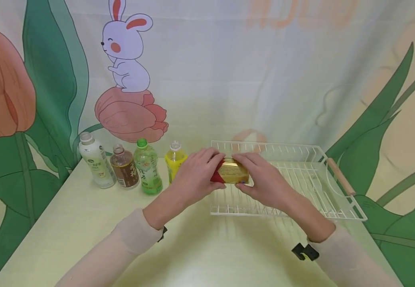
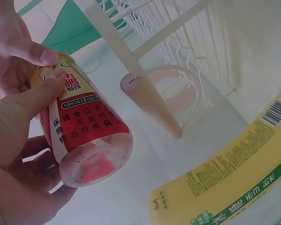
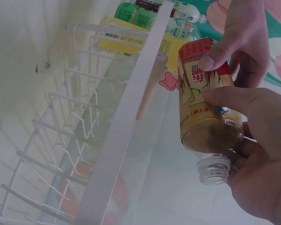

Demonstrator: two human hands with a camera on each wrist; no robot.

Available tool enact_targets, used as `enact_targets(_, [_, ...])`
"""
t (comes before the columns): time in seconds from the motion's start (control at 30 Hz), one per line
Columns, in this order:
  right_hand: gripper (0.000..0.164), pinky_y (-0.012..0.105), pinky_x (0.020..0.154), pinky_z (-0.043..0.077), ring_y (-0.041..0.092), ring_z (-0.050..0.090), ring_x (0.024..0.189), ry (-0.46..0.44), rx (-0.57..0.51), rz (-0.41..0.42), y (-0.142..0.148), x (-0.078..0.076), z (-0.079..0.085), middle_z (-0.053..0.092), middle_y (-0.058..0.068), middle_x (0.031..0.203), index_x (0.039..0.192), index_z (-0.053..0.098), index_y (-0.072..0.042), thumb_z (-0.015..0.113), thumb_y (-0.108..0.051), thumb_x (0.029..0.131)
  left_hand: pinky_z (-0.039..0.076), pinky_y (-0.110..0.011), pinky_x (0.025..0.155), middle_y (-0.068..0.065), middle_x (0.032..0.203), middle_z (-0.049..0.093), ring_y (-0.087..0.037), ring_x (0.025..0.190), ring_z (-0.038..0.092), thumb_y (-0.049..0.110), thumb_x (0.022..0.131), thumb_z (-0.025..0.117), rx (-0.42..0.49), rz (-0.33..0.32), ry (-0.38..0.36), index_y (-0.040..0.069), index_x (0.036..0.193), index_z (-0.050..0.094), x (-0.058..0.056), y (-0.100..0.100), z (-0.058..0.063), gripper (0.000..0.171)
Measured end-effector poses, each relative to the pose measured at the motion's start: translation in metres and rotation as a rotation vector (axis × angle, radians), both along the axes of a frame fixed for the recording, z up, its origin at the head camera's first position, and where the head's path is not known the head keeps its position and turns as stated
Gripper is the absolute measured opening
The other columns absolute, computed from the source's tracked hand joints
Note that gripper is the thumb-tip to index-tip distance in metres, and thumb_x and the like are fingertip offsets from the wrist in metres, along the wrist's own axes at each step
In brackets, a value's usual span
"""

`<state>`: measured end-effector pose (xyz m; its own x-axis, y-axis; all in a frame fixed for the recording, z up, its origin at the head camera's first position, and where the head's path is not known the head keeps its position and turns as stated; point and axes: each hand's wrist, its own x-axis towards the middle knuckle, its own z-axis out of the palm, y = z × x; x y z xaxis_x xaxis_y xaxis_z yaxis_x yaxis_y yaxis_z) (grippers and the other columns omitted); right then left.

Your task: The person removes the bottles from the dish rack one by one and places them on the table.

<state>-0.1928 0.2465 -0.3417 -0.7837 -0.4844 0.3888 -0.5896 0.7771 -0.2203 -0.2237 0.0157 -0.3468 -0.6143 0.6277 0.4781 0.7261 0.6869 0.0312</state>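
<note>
Between the two hands lies a drink bottle (image 1: pixel 233 172) with a red and gold label, held sideways over the wire rack (image 1: pixel 241 214). My left hand (image 1: pixel 194 175) grips its red end; the bottle's clear base (image 2: pixel 96 161) faces the left wrist camera. My right hand (image 1: pixel 266 179) holds the gold end, near the pale ribbed neck (image 3: pixel 213 168). Both thumbs press on the label, as the right wrist view shows, with the other fingers curled behind the bottle and partly hidden.
Left of the rack, a white bottle (image 1: pixel 97 163), a brown-labelled bottle (image 1: pixel 125 171), a green bottle (image 1: pixel 148 169) and a yellow bottle (image 1: pixel 174 157) stand in a row on the table (image 1: pixel 67 223). A wooden handle (image 1: pixel 340 176) tops the rack's right end. A printed curtain (image 1: pixel 207 79) hangs behind.
</note>
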Motion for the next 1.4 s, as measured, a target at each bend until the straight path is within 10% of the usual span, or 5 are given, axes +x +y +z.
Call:
enact_targets(0.77, [0.09,0.057,0.108,0.052,0.034,0.047,0.144,0.072,-0.126,0.023,0.016,0.012,0.034,0.049,0.012,0.156,0.156,0.048,-0.006,0.095,-0.026,0.082,0.061,-0.038,0.095,-0.01,0.133,0.057,-0.029,0.12,0.055,0.035,0.082,0.095,0.157,0.005,-0.036,0.003,0.144,0.058,0.004,-0.022,-0.001,0.079])
enact_targets(1.1, [0.094,0.062,0.111,0.045,0.032,0.047,0.145,0.157,-0.269,0.009,0.036,0.018,0.052,0.052,0.008,0.156,0.159,0.047,-0.016,0.096,-0.021,0.079,0.06,-0.045,0.099,-0.015,0.13,0.055,-0.032,0.122,0.057,0.023,0.079,0.098,0.467,0.05,0.079,0.003,0.141,0.059,0.009,-0.064,0.019,0.076])
enact_targets(1.4, [0.088,0.05,0.115,0.043,0.03,0.051,0.142,0.204,-0.391,-0.014,0.056,0.005,0.036,0.057,0.005,0.153,0.155,0.052,-0.013,0.095,-0.012,0.078,0.058,-0.04,0.098,-0.009,0.132,0.056,-0.029,0.12,0.062,0.017,0.08,0.096,0.688,0.176,-0.015,0.01,0.144,0.058,0.011,-0.131,0.021,0.075])
